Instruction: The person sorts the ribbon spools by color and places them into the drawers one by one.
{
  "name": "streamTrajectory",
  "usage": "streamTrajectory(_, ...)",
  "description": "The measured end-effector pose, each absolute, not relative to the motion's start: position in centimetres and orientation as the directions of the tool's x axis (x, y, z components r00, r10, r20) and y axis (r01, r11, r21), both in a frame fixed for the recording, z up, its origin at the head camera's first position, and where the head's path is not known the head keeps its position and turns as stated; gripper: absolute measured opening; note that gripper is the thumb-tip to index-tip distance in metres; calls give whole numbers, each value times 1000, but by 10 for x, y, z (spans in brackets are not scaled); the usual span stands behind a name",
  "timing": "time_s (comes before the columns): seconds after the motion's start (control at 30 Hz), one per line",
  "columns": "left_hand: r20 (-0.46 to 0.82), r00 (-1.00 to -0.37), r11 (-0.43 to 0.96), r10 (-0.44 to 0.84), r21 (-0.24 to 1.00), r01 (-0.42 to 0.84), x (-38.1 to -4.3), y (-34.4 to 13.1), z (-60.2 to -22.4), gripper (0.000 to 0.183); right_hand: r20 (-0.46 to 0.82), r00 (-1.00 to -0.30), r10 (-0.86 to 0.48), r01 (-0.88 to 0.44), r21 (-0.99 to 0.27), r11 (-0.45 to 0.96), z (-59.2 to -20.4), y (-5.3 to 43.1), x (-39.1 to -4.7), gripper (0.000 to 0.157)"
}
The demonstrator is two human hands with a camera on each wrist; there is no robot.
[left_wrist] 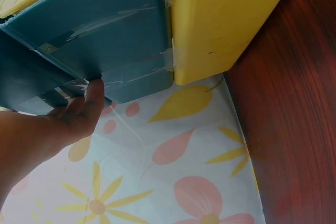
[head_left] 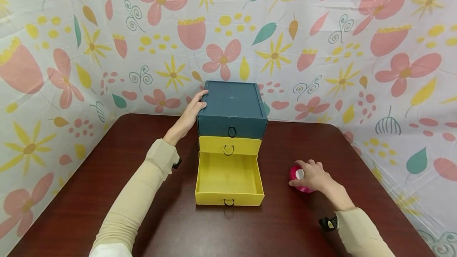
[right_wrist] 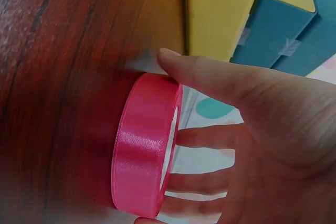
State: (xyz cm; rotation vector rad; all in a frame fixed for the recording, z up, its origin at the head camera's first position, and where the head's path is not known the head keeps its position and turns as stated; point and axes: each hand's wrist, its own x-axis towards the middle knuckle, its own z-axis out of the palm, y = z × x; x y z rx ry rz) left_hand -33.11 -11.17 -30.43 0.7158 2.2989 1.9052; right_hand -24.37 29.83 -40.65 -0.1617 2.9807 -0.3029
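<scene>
A small drawer unit stands on the table, with a dark blue top (head_left: 233, 98) and black ring handles. Its lowest yellow drawer (head_left: 228, 198) is pulled out, while the yellow drawer front (head_left: 214, 144) above it sits further back. My left hand (head_left: 187, 118) rests on the unit's upper left side; in the left wrist view its fingers touch the blue side wall (left_wrist: 126, 40). To the right of the unit, my right hand (head_left: 315, 177) holds a roll of pink satin ribbon (right_wrist: 142, 145) between thumb and fingers. The roll lies on the table, its white core partly showing.
The dark reddish-brown wooden table (head_left: 171, 225) carries the unit near its back edge. Behind and at both sides hangs a white curtain (head_left: 307, 7) printed with flowers and leaves. The pulled-out drawer juts toward me between both arms.
</scene>
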Motion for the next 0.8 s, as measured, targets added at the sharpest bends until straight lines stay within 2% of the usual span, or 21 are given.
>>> streamTrajectory(0.43, 232, -889, 121, 395, 946, 301, -333, -112, -306, 58, -61, -987, -150, -133, -222, 966, -409, 290, -242, 77)
streamTrajectory(0.63, 261, -890, 137, 374, 933, 332, -352, -113, -324, 56, -35, -983, -182, -168, -249, 954, -400, 274, -239, 76)
streamTrajectory(0.8, 265, -888, 125, 375, 935, 332, -354, -113, -325, 56, 21, -974, -225, -222, -283, 933, -387, 260, -235, 77)
